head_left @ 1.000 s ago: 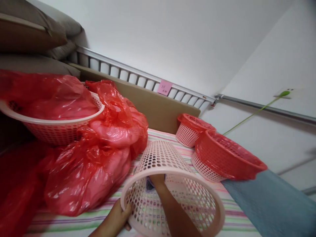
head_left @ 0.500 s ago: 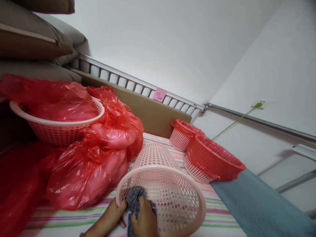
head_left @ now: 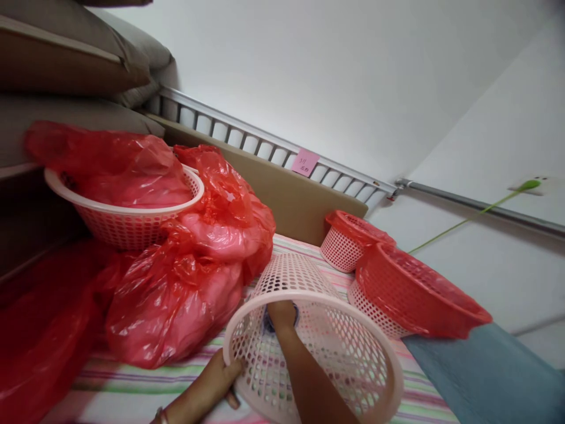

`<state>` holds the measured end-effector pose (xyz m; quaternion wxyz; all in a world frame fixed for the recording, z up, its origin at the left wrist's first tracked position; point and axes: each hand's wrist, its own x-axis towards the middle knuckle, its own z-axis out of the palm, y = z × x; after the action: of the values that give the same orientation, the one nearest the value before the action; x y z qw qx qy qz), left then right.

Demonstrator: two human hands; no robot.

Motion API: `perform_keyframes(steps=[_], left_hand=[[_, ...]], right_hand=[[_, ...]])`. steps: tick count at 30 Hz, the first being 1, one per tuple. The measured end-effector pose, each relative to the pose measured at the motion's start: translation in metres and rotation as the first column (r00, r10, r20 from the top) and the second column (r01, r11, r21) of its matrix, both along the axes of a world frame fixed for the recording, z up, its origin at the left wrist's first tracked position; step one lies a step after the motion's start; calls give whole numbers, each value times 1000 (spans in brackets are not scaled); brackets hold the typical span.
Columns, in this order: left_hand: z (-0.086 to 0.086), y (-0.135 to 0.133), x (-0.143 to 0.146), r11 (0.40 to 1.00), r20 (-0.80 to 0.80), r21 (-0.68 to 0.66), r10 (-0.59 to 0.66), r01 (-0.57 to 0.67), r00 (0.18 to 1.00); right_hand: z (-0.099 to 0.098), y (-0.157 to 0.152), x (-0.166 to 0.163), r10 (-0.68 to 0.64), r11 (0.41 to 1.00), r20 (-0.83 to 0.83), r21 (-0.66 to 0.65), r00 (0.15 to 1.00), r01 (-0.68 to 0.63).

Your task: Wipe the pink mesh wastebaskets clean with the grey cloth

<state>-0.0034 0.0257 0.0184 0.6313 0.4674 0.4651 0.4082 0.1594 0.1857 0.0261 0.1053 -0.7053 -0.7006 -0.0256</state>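
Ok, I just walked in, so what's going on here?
A person's left hand holds the rim of a pale pink mesh basket, which lies on its side on a striped sheet, mouth toward the camera. The right hand is inside the basket, holding a dark cloth near its wall. Red plastic bags lie to the left, and two red-covered baskets stand to the right.

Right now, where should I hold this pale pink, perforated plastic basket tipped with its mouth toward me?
I'd take the pale pink perforated plastic basket by its solid round rim, coming from the near left. Its wide mouth faces you, so that edge is closest and looks easy to wrap; your bare left hand grips there.
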Motion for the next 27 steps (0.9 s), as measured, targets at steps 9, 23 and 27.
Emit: perform_keyframes(steps=[9, 23, 27], left_hand=[[16, 9, -26, 994, -62, 67, 92, -88, 994], [-17, -7, 3, 995, 72, 20, 92, -93, 993], [-21, -14, 17, 997, 99, 32, 69, -72, 993]], right_hand=[[1, -14, -8, -28, 999, 27, -40, 999, 29], [-23, -180, -5, 186, 982, 42, -48, 982, -184], [-13, -152, 5, 103, 994, 37, -30, 994, -102]])
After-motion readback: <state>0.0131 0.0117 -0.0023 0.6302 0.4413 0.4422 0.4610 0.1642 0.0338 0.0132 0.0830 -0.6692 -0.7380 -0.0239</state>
